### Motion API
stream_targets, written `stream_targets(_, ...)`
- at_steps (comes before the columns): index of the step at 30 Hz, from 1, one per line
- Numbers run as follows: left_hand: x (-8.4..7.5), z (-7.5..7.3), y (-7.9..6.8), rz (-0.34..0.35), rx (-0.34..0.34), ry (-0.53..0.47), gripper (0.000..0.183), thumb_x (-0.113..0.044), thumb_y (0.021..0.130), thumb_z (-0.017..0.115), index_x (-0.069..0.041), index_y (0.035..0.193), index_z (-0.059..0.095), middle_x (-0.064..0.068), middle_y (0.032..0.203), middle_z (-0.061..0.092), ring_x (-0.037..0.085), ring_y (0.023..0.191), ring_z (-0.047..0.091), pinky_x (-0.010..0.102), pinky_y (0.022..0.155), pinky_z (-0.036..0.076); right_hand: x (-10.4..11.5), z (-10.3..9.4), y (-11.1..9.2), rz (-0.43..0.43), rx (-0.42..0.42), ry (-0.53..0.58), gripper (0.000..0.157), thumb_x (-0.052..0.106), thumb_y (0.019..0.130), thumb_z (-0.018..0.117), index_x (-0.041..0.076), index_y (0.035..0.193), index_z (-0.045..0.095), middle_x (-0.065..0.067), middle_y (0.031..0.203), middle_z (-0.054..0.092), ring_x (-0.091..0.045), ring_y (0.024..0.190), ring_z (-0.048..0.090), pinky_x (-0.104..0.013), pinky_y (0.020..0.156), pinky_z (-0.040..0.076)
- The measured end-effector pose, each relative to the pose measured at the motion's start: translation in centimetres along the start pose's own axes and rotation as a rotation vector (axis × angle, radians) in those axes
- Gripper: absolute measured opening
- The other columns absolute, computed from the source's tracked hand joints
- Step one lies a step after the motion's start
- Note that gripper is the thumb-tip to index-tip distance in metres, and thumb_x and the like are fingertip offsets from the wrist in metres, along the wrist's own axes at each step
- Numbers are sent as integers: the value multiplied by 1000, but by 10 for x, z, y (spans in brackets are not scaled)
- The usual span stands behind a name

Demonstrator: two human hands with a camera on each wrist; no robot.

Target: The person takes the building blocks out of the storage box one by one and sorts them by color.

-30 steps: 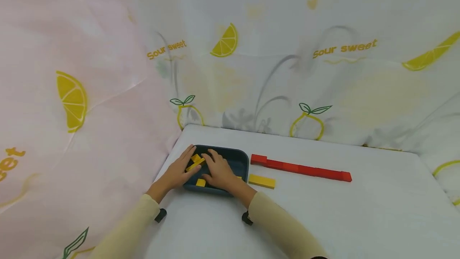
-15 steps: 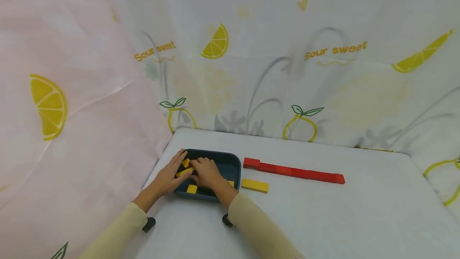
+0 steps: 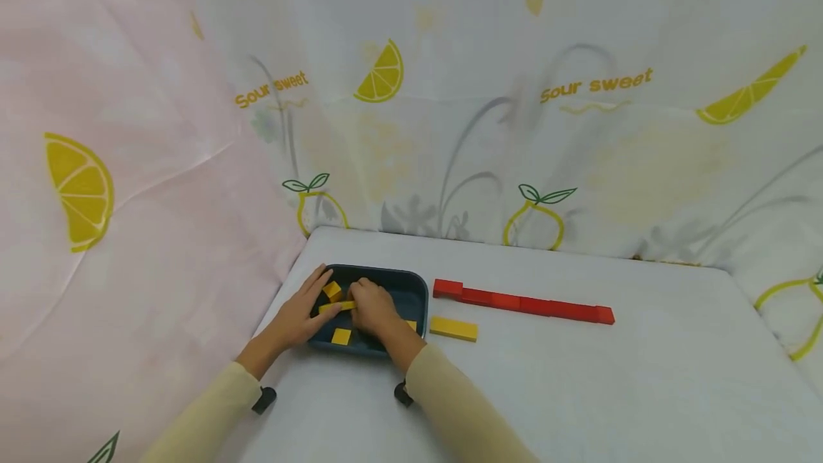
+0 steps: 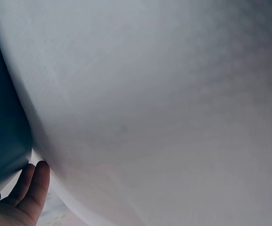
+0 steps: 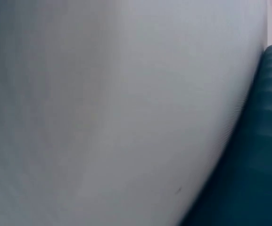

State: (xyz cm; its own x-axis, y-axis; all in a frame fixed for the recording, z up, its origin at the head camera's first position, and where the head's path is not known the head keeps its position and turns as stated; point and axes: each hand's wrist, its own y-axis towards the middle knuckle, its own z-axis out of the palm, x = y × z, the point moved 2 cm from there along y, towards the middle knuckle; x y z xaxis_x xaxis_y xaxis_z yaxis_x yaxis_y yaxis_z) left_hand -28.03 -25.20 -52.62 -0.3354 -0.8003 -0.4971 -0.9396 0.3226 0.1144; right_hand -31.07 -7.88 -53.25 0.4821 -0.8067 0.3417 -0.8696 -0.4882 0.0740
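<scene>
A dark blue tray point(image 3: 411, 290) holds several yellow blocks. My left hand point(image 3: 297, 316) lies along the tray's left side, its fingers extended at the rim and its thumb reaching inside. In the left wrist view, fingertips point(image 4: 40, 181) rest by the tray's outer wall point(image 4: 6, 122). With curled fingers, my right hand point(image 3: 374, 309) reaches into the tray and pinches the right end of a long yellow block point(image 3: 337, 306); its fingertips are hidden. Behind that block stands another yellow block point(image 3: 332, 291), and a yellow block point(image 3: 341, 336) lies near the front wall.
Right of the tray, a yellow block point(image 3: 454, 329) lies on the white table point(image 3: 579, 391). Further back, a row of red blocks point(image 3: 527, 303) runs rightward, its left end raised. A lemon-print cloth point(image 3: 450, 127) hangs behind. The right wrist view shows the tray's outer side point(image 5: 263, 155).
My right fingers have curled in from a spread pose and taken hold of the long yellow block, which has turned from slanted to nearly level across. The head view has shifted slightly.
</scene>
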Motion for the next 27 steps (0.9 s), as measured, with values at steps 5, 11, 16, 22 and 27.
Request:
stream_targets(5,1,-2,2,-6,5,3,77,-51,99,52,-16,159,20,12,166,14,40,144,34,67,106,35,1,-1,2,-57,37,-12,36,46,90,69,19,114,70,4,113,67,-14,102,60,-31,95,50)
stream_targets(11,3,-1,0,-12,16,-1,76,-51,99,52,-13,158,24,13,166,14,39,146,31,67,108,34,2,2,0,-35,67,-2,39,40,91,70,21,125,67,2,125,62,-17,111,57,-35,101,47)
stream_targets(16,3,3,-1,-21,26,-2,75,-53,99,51,-13,157,25,13,166,14,39,145,32,67,107,34,0,4,-4,0,68,25,37,39,90,72,20,121,70,1,119,61,-17,106,55,-32,94,49)
stream_targets(22,3,2,2,-34,10,-23,74,-54,99,50,-15,157,26,10,167,14,38,145,33,67,108,35,-2,0,-3,37,62,101,34,36,88,75,17,117,70,1,109,59,-12,92,54,-26,78,51)
stream_targets(27,3,0,4,-35,13,-22,74,-54,99,50,-15,157,26,10,167,14,38,145,33,66,108,35,-4,0,1,52,95,137,37,36,89,74,14,118,68,0,108,57,-11,88,58,-26,81,53)
